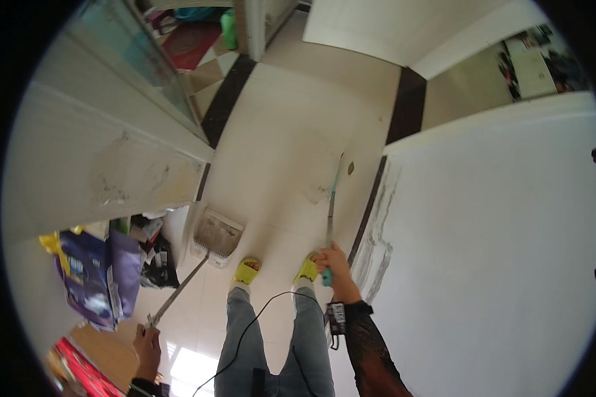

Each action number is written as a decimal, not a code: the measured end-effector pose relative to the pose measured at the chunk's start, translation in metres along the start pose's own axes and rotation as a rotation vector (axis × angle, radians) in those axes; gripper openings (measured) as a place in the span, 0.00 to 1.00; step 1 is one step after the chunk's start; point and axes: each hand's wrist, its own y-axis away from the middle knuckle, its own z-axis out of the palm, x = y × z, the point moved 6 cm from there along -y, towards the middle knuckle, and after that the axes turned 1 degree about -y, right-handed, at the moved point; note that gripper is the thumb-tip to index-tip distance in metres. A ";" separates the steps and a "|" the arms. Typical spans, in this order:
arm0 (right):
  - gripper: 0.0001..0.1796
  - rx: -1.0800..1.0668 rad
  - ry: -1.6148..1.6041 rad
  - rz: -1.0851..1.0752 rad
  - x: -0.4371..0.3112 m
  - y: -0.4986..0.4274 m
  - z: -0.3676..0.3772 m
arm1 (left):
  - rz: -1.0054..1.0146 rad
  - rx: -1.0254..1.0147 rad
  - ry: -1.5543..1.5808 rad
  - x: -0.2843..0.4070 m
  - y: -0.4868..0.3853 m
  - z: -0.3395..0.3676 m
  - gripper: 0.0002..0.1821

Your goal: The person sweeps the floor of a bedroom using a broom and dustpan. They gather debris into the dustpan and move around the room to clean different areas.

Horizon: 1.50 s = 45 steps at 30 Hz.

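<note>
My right hand (334, 265) grips the handle of a broom (331, 213), whose teal lower part reaches forward over the tiled floor. A green leaf (351, 168) and a dark smudge lie near the broom's far end. My left hand (147, 345) is closed around the end of the long handle of a dustpan (218, 232). The dustpan stands on the floor at the left, in front of my left foot, with grey dirt inside its pan.
White walls (477, 238) flank the passage, with doorways ahead on both sides. Plastic bags (99, 273) and a cardboard box (97, 347) stand at the left. My feet are in yellow-green slippers (247, 270). A black cable hangs across my legs.
</note>
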 end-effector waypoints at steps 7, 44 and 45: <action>0.42 0.089 0.405 -0.038 -0.070 0.061 -0.093 | 0.001 0.050 0.012 0.060 0.008 0.003 0.04; 0.25 0.000 2.065 -0.146 0.066 -0.009 -0.040 | -0.530 0.166 0.372 0.023 0.308 0.079 0.04; 0.25 -0.028 1.995 -0.112 0.051 0.006 -0.062 | -0.539 0.154 0.374 0.023 0.307 0.081 0.04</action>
